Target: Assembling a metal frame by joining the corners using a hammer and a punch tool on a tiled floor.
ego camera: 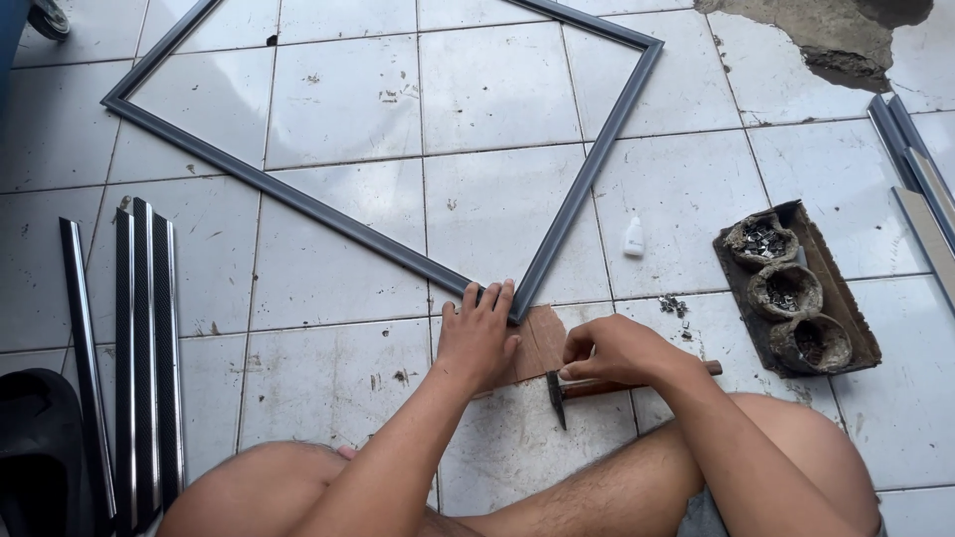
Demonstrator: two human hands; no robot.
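Even, bright daylight, diffuse and without glare. Shadows soft and short beneath the left hand [477, 338] and right hand [612, 350]. Focus sharp overall; slight wide-angle bending at frame edges.

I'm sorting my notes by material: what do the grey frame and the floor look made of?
Frame: probably moulded plastic or painted wood, matte grey with ridged profile; hard to tell. Floor: glazed ceramic tiles, white, glossy, with grout lines and scuffs.
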